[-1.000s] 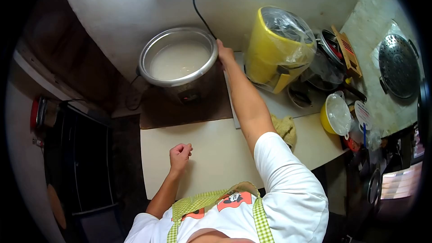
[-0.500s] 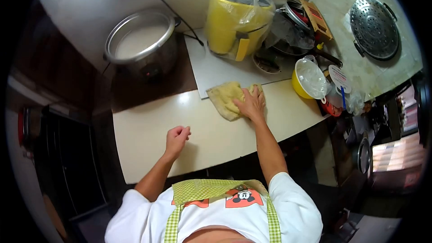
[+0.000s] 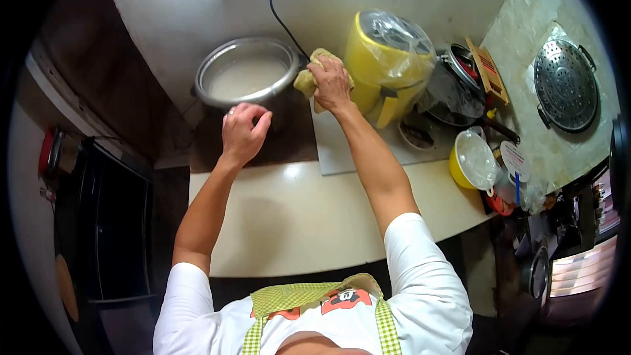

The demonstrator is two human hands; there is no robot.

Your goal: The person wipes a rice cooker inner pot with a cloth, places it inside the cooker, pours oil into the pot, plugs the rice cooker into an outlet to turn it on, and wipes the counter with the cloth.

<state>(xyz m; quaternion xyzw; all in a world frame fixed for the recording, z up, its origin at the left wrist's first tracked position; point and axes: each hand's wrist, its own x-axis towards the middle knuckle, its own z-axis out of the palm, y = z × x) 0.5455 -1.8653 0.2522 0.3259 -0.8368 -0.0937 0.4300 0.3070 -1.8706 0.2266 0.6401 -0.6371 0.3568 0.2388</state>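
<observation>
A wide metal pot [image 3: 282, 85] holding whitish, cloudy liquid stands against the wall on a brown mat. In front of its near rim is my left hand [image 3: 243, 133], its fingers curled together; whether something is inside them is hidden. My right hand [image 3: 332, 84] grips a crumpled yellowish cloth [image 3: 317, 59] just to the right of the pot, beside the black cord [image 3: 282, 21] that comes down from the wall socket. The cloth is bunched under and around my fingers.
Right of my right hand stands a yellow appliance [image 3: 374, 52] under clear plastic. Beyond it are pans [image 3: 453, 95], a wooden slicer [image 3: 488, 69], a yellow bowl [image 3: 462, 172] and a perforated metal plate [image 3: 566, 85]. The pale counter [image 3: 296, 230] lies in front.
My right hand has lifted the cloth from the counter and carried it up and back beside the pot. My left hand has moved forward from over the counter to the pot's near side.
</observation>
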